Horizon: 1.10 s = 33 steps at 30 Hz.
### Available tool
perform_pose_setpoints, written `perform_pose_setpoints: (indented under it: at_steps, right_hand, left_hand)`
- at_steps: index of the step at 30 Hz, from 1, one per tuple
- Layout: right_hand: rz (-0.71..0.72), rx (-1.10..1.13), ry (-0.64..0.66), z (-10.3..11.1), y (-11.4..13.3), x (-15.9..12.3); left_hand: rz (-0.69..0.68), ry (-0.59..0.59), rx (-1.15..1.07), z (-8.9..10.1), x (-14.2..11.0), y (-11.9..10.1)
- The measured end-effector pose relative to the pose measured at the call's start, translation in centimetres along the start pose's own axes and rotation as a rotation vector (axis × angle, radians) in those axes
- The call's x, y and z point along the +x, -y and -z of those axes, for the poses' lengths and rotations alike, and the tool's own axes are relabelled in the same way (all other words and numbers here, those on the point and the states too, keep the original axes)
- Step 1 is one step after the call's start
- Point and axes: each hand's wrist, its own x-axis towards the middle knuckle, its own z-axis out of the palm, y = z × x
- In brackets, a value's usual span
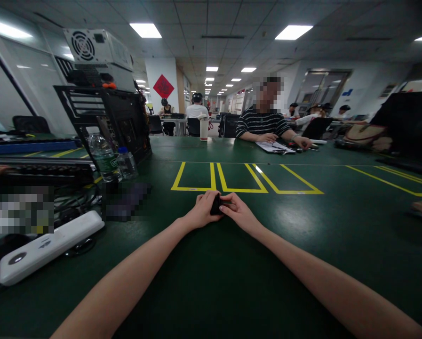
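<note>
Black and small, an object [216, 205] is gripped by the fingers of the left hand [204, 209]; the right hand [239, 213] pinches its side.

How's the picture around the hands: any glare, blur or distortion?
Head view: the black object between the left hand and right hand is too dark for detail; green tabletop shows pale glare to their right; pixelated blocks hide things at left; wide-angle distortion stretches the edges.
</note>
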Motion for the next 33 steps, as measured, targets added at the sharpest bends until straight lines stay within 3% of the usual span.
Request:
perform_pose_setpoints:
  at_steps: [4, 11, 14, 25, 33]
  right_hand:
    - [-0.003, -0.054, -0.053, 0.09, -0.31, 0.34]
    - [0.017, 0.025, 0.021, -0.02, 0.59, -0.45]
    - [0.013, 0.022, -0.004, -0.07, 0.38, -0.37]
    - [-0.048, -0.193, -0.065, -0.1, 0.41, 0.06]
    - [0.059, -0.109, -0.021, -0.36, 0.49, -0.56]
  left_hand:
    - [0.006, -0.003, 0.001, -0.03, 0.06, -0.01]
    - [0.005, 0.004, -0.008, 0.13, -0.04, 0.02]
    - [-0.003, 0.002, -0.007, 0.17, -0.04, -0.02]
    - [0.038, 0.017, -0.028, 0.26, -0.03, -0.15]
    - [0.019, 0.001, -0.019, -0.21, 0.19, 0.37]
